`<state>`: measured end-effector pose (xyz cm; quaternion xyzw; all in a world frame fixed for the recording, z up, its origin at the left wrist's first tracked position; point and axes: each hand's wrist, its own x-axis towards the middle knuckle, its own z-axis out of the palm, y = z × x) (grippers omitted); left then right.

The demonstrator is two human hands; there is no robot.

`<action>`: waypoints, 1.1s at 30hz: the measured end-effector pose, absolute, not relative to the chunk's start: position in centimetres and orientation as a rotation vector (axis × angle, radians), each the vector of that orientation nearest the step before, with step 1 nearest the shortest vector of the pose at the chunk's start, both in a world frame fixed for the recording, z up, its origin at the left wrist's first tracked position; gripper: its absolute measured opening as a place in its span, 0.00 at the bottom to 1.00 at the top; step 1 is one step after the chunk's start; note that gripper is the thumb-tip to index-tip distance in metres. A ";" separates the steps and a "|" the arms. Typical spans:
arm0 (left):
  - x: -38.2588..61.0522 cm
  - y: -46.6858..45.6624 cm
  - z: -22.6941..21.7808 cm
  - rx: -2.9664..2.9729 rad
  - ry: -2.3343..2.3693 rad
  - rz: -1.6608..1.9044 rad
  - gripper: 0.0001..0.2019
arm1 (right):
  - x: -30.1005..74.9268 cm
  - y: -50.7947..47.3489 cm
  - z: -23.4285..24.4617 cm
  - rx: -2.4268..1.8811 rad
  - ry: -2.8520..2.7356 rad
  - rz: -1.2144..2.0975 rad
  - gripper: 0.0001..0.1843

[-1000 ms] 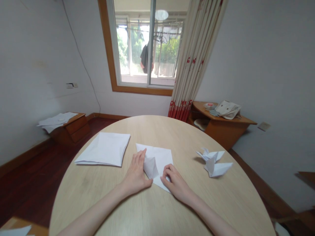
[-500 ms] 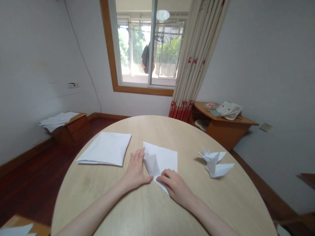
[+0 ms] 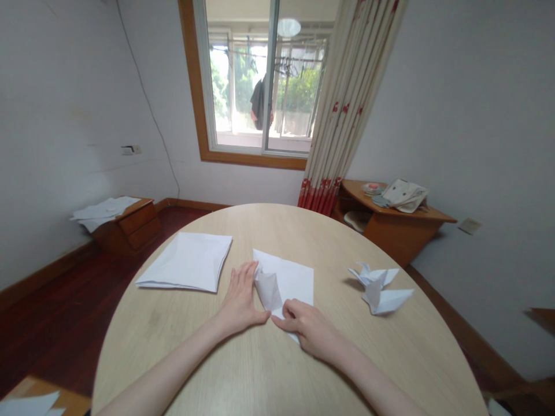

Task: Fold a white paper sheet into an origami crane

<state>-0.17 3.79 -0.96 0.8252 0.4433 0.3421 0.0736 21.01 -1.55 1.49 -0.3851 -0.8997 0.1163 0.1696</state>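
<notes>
A partly folded sheet of white paper [image 3: 295, 277] lies on the round table, with a raised flap [image 3: 269, 289] along its left side. My left hand [image 3: 243, 294] rests at that left edge, fingers stretched out by the flap and thumb spread down to the lower corner. It touches the paper without closing around it. At the lower edge, my right hand [image 3: 306, 323] has its fingers curled and its thumb pointing left, pinching the paper near the fold. The right hand covers part of the lower right edge.
A stack of folded white paper [image 3: 186, 263] lies at the left of the table [image 3: 243, 375]. Two folded paper birds [image 3: 385, 300] sit at the right. Beyond the table stand a corner desk [image 3: 394, 231] and a low cabinet [image 3: 130, 222] with papers on top.
My right thumb has slid left and stretched out along the lower edge, while its fingers curl tighter. My left hand stays nearly in place, and the paper has hardly moved.
</notes>
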 end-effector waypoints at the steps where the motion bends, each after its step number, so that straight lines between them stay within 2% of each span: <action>1: -0.1 3.8 -1.0 2.480 1.328 1.024 0.52 | 21.1 -1.5 1.5 -1.096 -2.548 0.378 0.18; 7: 0.0 3.7 -1.0 2.465 1.321 1.032 0.50 | 21.5 -1.3 1.7 -1.121 -2.469 0.582 0.16; 15: 0.0 3.7 -1.0 2.467 1.312 1.030 0.51 | 21.4 -1.2 2.3 -1.068 -2.524 0.457 0.22; 20: 0.0 3.7 -1.0 2.454 1.314 1.045 0.51 | 21.3 -1.2 1.7 -1.137 -2.435 0.502 0.16; 27: 0.1 3.7 -1.0 2.457 1.320 1.043 0.50 | 20.7 -1.3 1.1 -1.329 -2.368 0.403 0.02; 33: 0.0 3.6 -0.9 2.470 1.319 1.034 0.50 | 20.6 -1.3 1.2 -1.313 -2.364 0.420 0.04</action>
